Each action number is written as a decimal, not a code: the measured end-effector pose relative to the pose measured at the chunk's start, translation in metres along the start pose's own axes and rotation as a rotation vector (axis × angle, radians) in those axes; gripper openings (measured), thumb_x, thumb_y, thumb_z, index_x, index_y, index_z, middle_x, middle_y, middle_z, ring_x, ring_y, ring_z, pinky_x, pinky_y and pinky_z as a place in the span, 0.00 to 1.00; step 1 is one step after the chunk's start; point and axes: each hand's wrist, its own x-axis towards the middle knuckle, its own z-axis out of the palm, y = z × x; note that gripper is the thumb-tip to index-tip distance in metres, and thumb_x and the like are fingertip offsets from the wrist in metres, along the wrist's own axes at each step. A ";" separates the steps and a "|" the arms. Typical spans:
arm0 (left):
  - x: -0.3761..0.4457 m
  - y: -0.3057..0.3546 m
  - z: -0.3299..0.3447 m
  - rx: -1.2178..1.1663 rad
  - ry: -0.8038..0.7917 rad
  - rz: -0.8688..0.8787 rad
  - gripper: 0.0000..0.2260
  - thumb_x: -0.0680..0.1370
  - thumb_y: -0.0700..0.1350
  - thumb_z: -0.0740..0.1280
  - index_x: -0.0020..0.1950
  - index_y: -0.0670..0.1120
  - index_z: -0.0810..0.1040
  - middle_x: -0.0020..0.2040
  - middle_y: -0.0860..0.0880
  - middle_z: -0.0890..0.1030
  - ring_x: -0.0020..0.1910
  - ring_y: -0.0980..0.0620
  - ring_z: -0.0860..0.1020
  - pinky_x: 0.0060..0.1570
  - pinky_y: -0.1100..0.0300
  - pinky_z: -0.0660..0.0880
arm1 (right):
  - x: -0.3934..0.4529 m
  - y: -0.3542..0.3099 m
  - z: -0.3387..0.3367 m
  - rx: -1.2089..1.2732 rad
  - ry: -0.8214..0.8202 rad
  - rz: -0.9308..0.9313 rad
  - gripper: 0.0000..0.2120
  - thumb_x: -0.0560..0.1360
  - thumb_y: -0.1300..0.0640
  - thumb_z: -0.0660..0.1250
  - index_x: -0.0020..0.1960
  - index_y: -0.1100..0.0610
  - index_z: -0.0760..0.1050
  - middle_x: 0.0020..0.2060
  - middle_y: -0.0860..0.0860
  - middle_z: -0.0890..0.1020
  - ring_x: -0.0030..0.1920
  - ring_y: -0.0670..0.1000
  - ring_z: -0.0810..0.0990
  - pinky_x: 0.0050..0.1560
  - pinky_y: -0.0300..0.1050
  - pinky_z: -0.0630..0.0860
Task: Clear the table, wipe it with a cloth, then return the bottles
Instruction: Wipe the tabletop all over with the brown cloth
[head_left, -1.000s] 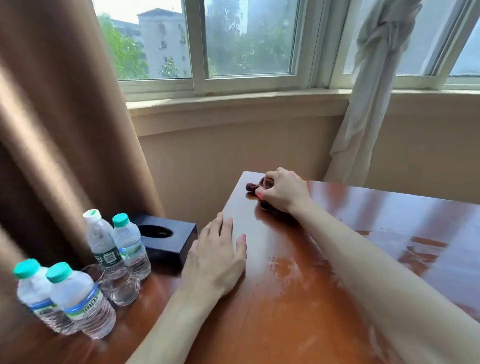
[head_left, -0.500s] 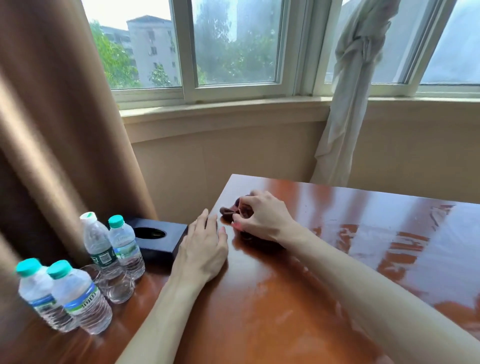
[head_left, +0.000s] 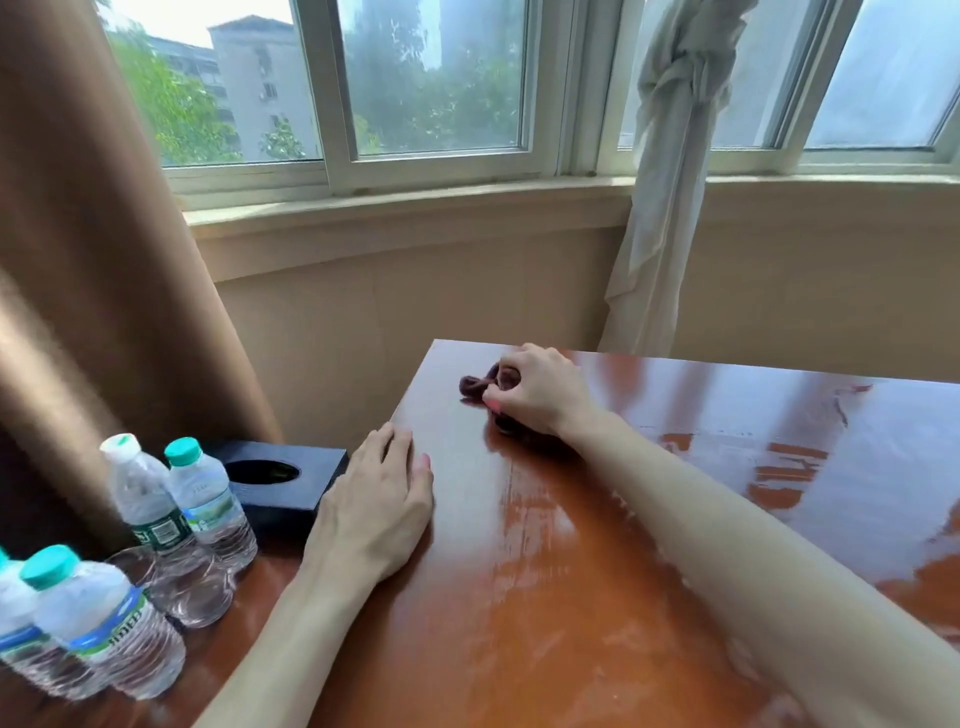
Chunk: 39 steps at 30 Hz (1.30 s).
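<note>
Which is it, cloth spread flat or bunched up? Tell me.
Bunched up. The dark cloth sits crumpled in the right hand, folds poking out past the fingers.

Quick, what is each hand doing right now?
Left hand: open, flat on the table, holding nothing.
Right hand: fingers curled around the dark cloth, pressing it on the table.

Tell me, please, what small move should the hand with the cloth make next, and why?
Probably draw the cloth toward the person along the table. The right hand holds it bunched near the far left corner, the left hand rests flat at the left edge, and streaks show nearer on the surface.
</note>
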 end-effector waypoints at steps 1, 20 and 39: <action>-0.001 0.002 -0.002 0.008 0.001 -0.003 0.22 0.84 0.56 0.50 0.76 0.51 0.64 0.79 0.55 0.61 0.77 0.54 0.60 0.70 0.52 0.64 | 0.023 0.007 0.006 -0.012 0.017 0.044 0.12 0.68 0.42 0.68 0.34 0.48 0.72 0.37 0.45 0.74 0.48 0.56 0.79 0.40 0.46 0.68; -0.053 0.003 -0.049 -0.332 -0.007 -0.049 0.19 0.84 0.45 0.56 0.73 0.42 0.72 0.76 0.45 0.68 0.76 0.51 0.63 0.72 0.61 0.56 | -0.159 -0.119 0.004 0.033 -0.027 -0.208 0.17 0.71 0.38 0.64 0.55 0.44 0.81 0.47 0.46 0.78 0.54 0.55 0.76 0.46 0.48 0.73; -0.283 -0.081 -0.086 0.040 0.149 0.307 0.35 0.70 0.77 0.59 0.67 0.55 0.78 0.65 0.60 0.76 0.66 0.60 0.73 0.61 0.52 0.77 | -0.364 -0.186 -0.037 0.090 -0.033 -0.271 0.10 0.72 0.41 0.68 0.43 0.47 0.77 0.44 0.44 0.77 0.48 0.50 0.74 0.41 0.45 0.67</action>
